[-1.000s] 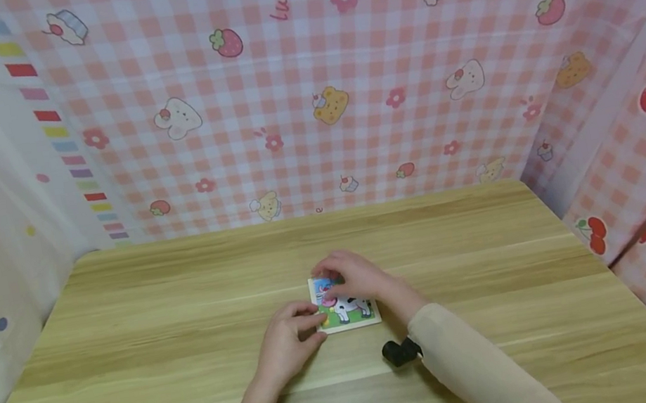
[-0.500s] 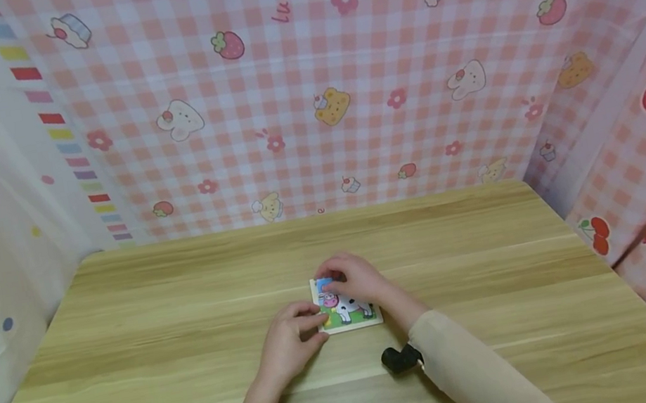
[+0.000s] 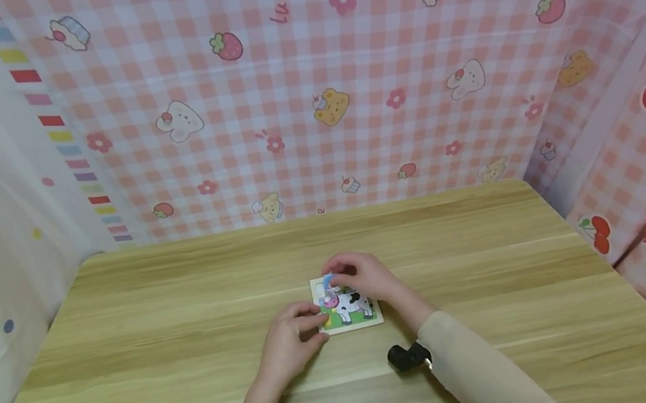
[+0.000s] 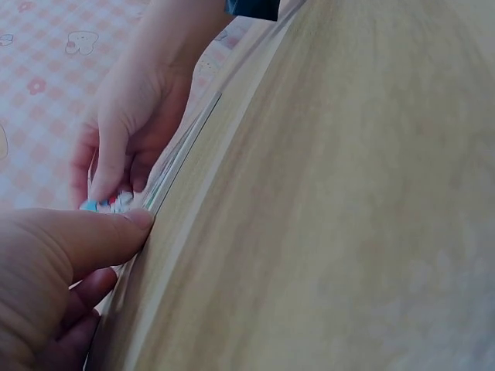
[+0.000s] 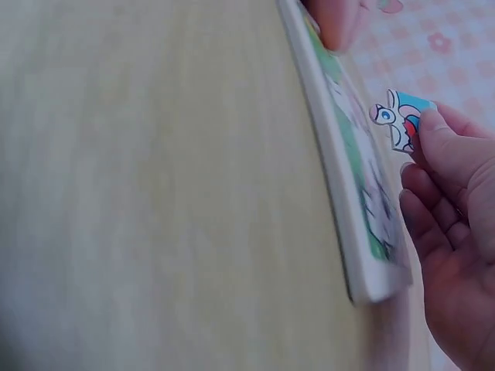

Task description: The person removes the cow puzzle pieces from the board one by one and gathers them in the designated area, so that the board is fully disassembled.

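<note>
A small jigsaw puzzle in a pale-rimmed tray (image 3: 357,328) lies on the table, showing a black-and-white cow on green grass. My left hand (image 3: 285,343) holds the tray's near left corner, thumb along the front edge and fingers at the left side. Above the far part of the tray, my right hand (image 3: 369,278) pinches a puzzle piece (image 5: 406,122) between thumb and fingers. Blue background, an eye and a bit of red show on that piece in the right wrist view. A pale bare patch shows at the tray's far left corner.
The wood-grain table (image 3: 156,315) runs back to a pink checked curtain (image 3: 302,76). More curtains hang at the left and right sides. Black wrist cameras (image 3: 409,356) are strapped at both sleeves, close above the tabletop.
My right hand has moved slightly right and lifted the puzzle piece out of the tray's far left area, baring a pale patch. The left hand stays at the tray's corner.
</note>
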`<state>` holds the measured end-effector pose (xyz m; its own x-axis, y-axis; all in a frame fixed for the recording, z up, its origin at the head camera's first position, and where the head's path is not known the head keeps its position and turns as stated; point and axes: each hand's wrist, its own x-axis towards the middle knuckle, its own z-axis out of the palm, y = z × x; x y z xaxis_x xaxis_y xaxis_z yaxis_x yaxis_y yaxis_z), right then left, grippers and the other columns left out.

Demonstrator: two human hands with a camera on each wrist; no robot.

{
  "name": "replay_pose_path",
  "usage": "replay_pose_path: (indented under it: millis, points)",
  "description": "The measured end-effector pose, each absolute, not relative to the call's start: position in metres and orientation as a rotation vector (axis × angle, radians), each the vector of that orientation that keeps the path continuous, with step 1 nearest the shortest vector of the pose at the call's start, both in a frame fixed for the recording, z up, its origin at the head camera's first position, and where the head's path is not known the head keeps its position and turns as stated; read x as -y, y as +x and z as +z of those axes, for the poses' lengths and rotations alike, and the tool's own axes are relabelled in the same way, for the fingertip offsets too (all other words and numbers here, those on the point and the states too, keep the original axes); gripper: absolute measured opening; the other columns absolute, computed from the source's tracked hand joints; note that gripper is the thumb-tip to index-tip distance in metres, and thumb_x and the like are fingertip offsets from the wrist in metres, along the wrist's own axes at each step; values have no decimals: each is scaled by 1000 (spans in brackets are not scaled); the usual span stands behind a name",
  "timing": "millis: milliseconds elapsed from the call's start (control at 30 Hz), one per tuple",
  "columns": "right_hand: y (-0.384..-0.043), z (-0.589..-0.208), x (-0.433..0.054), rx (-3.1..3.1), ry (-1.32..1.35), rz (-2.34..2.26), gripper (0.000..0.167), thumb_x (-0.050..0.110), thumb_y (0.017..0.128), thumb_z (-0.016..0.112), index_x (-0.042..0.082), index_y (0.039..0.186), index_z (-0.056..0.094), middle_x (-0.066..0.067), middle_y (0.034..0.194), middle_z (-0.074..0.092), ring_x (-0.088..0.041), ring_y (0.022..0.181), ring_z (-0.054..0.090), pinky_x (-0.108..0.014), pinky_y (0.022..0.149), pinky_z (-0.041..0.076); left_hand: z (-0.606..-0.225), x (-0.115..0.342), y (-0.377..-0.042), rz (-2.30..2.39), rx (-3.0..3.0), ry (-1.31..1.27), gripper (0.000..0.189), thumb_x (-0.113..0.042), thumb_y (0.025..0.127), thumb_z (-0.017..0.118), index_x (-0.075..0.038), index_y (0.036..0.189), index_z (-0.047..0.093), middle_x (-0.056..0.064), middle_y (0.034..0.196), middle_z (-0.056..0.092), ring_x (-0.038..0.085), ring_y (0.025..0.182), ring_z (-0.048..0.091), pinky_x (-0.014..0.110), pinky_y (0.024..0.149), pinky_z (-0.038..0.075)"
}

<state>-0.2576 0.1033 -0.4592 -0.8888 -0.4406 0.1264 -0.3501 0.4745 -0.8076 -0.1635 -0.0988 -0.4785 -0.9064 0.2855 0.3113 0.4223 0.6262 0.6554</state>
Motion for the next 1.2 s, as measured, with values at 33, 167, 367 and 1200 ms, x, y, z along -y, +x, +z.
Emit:
replay_pose_path:
  millis: [33,167,367,1200]
  points:
    - [-257,-458,-106,-2613,-695,-1408,17,12,92,70,11,109,73,-1,99,71,-12,90,62,-28,83,53,-479,99,-164,-1146,2668,-585,26,-8,78,83,-7,104,79,8,114,68,29,110,61,47,99,49]
    - [-255,-456,-121,-2611,-643,-1468,18,12,93,69,10,111,73,-3,101,71,-12,88,63,-27,80,54,-479,98,-165,-1140,2670,-583,26,-9,78,83,-6,104,78,7,113,69,28,110,62,47,100,49]
    - [-249,-455,-153,-2617,-662,-1557,17,10,94,68,7,109,72,-8,109,71,-13,92,62,-25,81,52,-478,98,-167,-1163,2692,-565,30,-12,78,84,-7,107,77,7,116,69,28,113,61,49,102,47]
    - [-242,-469,-260,-2677,-557,-1596,22,4,93,67,-6,112,69,-21,110,69,-1,91,59,-14,78,47,-471,96,-183,-1305,2804,-561,57,-18,77,84,-2,129,65,11,143,56,35,139,44,52,117,31]
